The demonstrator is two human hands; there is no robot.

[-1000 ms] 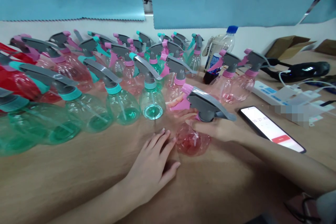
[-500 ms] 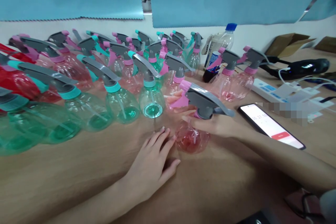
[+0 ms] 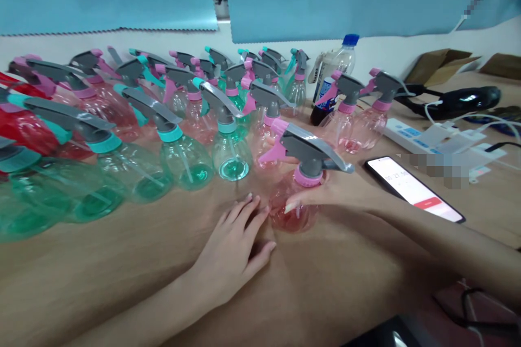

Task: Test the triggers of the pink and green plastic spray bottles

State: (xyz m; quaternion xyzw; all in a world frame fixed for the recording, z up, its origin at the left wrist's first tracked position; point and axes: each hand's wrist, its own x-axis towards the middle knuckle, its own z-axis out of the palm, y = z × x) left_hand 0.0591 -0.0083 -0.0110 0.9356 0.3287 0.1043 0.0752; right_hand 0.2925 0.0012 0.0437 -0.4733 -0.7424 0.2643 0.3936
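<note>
A clear pink spray bottle [image 3: 290, 218] with a grey and pink trigger head stands upright on the table in front of me. My right hand [image 3: 311, 195] is wrapped round it below the collar, thumb across the front; its other fingers are mostly hidden behind the bottle. My left hand [image 3: 234, 244] lies flat on the tabletop, fingers spread, its fingertips close to the base of that bottle. Just beyond my left hand stands a green spray bottle [image 3: 233, 153] with a turquoise collar. Another pink spray bottle [image 3: 266, 143] is partly hidden behind the held one.
Rows of green and pink spray bottles [image 3: 185, 160] fill the left and back. A phone [image 3: 407, 179] showing a timer lies at right, near a white power strip [image 3: 411, 135] with cables. A blue-capped bottle [image 3: 344, 59] and a cardboard box [image 3: 442, 68] stand against the wall.
My right hand has slid down from the neck of the pink spray bottle, so the pink collar now shows and the thumb lies lower on the body. The left hand stays put.
</note>
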